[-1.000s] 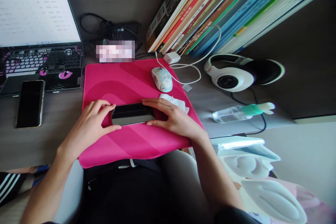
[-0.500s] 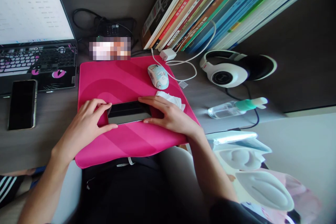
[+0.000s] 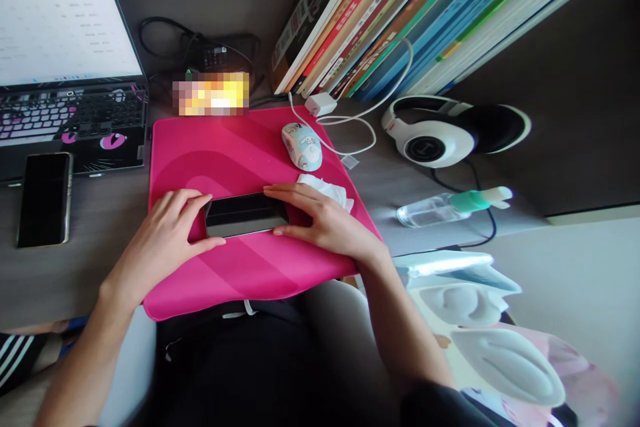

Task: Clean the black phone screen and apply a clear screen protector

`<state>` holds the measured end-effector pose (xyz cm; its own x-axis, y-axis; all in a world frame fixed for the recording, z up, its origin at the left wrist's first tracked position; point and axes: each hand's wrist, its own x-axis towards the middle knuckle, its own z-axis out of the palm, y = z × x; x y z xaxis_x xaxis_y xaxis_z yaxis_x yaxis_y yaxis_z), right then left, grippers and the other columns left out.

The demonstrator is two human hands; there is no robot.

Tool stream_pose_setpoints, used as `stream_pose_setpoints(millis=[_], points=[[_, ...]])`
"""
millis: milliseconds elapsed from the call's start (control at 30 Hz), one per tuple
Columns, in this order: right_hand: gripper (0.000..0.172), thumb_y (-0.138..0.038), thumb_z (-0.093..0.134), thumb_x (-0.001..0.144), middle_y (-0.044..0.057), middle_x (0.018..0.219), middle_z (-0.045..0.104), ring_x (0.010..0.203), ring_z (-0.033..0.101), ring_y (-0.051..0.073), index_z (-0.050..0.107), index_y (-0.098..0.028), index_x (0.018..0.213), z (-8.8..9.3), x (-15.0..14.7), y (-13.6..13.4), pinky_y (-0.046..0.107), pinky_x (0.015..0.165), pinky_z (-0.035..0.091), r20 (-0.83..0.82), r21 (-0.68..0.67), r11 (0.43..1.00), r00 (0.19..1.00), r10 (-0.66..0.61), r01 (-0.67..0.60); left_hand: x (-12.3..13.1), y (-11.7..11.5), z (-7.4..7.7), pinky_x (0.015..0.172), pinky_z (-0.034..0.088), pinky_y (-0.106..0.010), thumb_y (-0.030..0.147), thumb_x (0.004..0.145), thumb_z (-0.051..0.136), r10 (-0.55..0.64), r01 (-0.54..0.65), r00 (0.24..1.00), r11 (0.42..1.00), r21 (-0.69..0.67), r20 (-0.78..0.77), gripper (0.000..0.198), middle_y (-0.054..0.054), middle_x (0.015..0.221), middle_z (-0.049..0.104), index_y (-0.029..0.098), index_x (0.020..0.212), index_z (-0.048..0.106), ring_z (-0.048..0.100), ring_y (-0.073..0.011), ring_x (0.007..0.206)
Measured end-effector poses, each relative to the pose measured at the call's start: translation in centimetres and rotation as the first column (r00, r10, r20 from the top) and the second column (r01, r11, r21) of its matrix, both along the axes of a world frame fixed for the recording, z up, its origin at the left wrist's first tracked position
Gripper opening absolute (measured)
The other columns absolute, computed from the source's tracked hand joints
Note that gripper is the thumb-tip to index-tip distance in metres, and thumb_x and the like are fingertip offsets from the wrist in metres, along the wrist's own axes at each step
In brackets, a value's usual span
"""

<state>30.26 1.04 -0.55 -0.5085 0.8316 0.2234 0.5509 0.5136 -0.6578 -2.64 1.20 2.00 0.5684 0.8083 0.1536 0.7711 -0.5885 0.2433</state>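
Note:
A black phone with a dark, glossy screen [image 3: 246,215] lies sideways on the pink mat [image 3: 210,147]. My left hand [image 3: 175,223] grips its left end between thumb and fingers. At the other end, my right hand [image 3: 320,220] holds it the same way, thumb on the near edge and fingertips on the far edge. A crumpled white tissue [image 3: 327,191] lies partly behind my right hand. Further back on the mat sits a patterned mouse [image 3: 302,147].
Left are a laptop [image 3: 75,123] and a second phone [image 3: 45,199]. Books [image 3: 370,20], a white charger [image 3: 321,104] with its cable, headphones [image 3: 430,137] and a spray bottle [image 3: 435,209] are behind and right. A white bag [image 3: 455,267] is beside the desk.

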Motion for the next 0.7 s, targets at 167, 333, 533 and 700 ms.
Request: stream_pose_setpoints(millis=[167, 333, 533, 700], points=[[0.062, -0.04, 0.075, 0.099, 0.008, 0.157, 0.063, 0.145, 0.06, 0.033, 0.055, -0.035, 0.158, -0.1, 0.01, 0.06, 0.06, 0.124, 0.048, 0.001, -0.009, 1.0, 1.0, 0.005, -0.005, 0.07, -0.01, 0.01, 0.114, 0.05, -0.058, 0.06, 0.101, 0.064, -0.003, 0.003, 1.0, 1.0, 0.0, 0.013, 0.062, -0.015, 0.142, 0.06, 0.025, 0.151, 0.052, 0.06, -0.0369, 0.131], [0.061, -0.041, 0.075, 0.099, 0.008, 0.157, 0.063, 0.145, 0.059, 0.032, 0.056, -0.034, 0.157, -0.17, -0.04, 0.09, 0.058, 0.125, 0.047, -0.004, -0.009, 1.0, 1.0, 0.008, -0.008, 0.11, -0.02, -0.01, 0.112, 0.051, -0.056, 0.063, 0.101, 0.063, 0.002, -0.002, 1.0, 1.0, 0.007, -0.002, 0.061, -0.015, 0.14, 0.061, 0.023, 0.147, 0.055, 0.062, -0.0356, 0.127], [0.062, -0.041, 0.074, 0.099, 0.008, 0.157, 0.063, 0.145, 0.06, 0.034, 0.055, -0.036, 0.158, -0.12, -0.03, -0.01, 0.06, 0.123, 0.048, 0.005, -0.009, 1.0, 1.0, 0.002, -0.002, 0.07, 0.04, -0.1, 0.111, 0.051, -0.056, 0.062, 0.102, 0.062, 0.013, -0.013, 1.0, 1.0, -0.011, 0.0, 0.059, -0.014, 0.141, 0.061, 0.024, 0.147, 0.056, 0.061, -0.0356, 0.129], [0.06, -0.042, 0.071, 0.101, 0.009, 0.158, 0.061, 0.145, 0.059, 0.033, 0.054, -0.036, 0.159, -0.16, -0.1, 0.01, 0.059, 0.123, 0.048, 0.021, -0.003, 1.0, 1.0, 0.011, -0.011, 0.05, -0.04, -0.17, 0.111, 0.051, -0.054, 0.064, 0.101, 0.063, 0.011, -0.011, 1.0, 1.0, -0.004, -0.016, 0.063, -0.015, 0.142, 0.06, 0.022, 0.148, 0.054, 0.061, -0.0352, 0.129]])
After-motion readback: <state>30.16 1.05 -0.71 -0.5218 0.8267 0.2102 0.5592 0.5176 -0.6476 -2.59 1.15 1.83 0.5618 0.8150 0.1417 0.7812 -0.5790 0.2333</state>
